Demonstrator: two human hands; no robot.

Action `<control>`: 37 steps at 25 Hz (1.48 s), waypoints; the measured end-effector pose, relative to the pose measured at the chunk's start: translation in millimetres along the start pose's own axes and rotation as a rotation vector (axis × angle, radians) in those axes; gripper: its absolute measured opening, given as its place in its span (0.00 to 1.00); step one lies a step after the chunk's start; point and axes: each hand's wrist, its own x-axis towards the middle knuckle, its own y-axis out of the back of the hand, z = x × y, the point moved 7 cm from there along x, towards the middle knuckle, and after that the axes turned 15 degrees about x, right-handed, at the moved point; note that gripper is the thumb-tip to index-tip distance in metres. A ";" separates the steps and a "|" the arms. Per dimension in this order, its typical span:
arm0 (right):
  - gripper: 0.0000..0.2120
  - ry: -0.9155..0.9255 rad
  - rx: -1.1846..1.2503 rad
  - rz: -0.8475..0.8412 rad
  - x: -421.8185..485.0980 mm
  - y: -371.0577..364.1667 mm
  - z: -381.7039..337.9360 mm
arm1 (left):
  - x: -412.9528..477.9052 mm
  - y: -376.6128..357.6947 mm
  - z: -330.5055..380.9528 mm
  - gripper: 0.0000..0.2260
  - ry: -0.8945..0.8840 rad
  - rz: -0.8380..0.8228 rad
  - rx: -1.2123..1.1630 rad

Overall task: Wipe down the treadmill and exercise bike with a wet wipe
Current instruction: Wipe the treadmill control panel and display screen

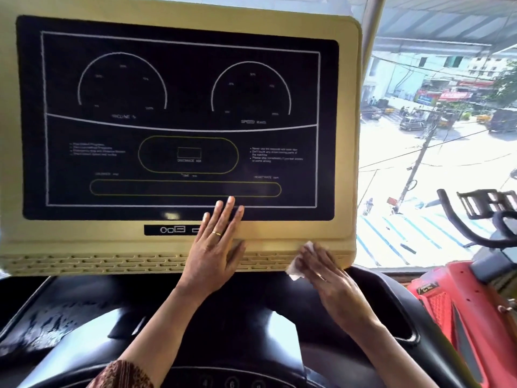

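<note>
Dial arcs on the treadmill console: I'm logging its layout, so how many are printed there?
2. The incline arc sits upper left on the black panel, the speed arc upper right; nothing covers that area.

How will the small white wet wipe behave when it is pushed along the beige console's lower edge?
Probably floppy: the small white wet wipe lies crumpled under the right hand. It may snag or drag on the beige console's slotted grille.
</note>
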 end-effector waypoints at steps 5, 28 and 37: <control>0.24 0.189 0.044 -0.165 61.5 -39.5 -56.3 | -30.5 10.5 -47.0 0.25 -0.268 -0.060 0.172; 0.28 -0.727 0.042 0.330 118.4 -68.5 -111.3 | -60.4 60.8 -223.9 0.23 -0.151 0.143 0.100; 0.33 -0.216 0.014 0.146 222.5 -122.4 -186.0 | -59.6 67.5 -232.9 0.24 -0.050 0.211 0.066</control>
